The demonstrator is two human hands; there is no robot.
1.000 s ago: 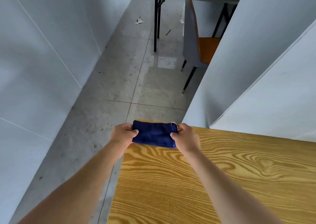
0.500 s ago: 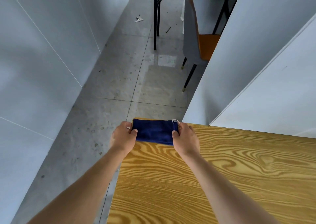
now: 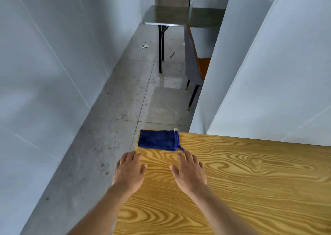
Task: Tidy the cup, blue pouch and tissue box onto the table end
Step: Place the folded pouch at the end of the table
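Note:
The blue pouch (image 3: 158, 140) lies flat on the far left corner of the wooden table (image 3: 241, 181), its drawstring end pointing right. My left hand (image 3: 129, 172) hovers just short of it over the table's left edge, fingers spread and holding nothing. My right hand (image 3: 189, 172) is beside it over the tabletop, also spread and holding nothing. Neither hand touches the pouch. No cup or tissue box shows in this view.
White panels rise along the table's far right (image 3: 268, 73) and along the left wall (image 3: 44, 73). A grey tiled floor (image 3: 129, 100) runs between them. Farther off stand a dark green table (image 3: 179, 16) and a grey-and-orange chair (image 3: 195, 66).
Both hands have let go of the blue pouch and drawn back toward me; the pouch now rests on the table corner. The view has tilted up.

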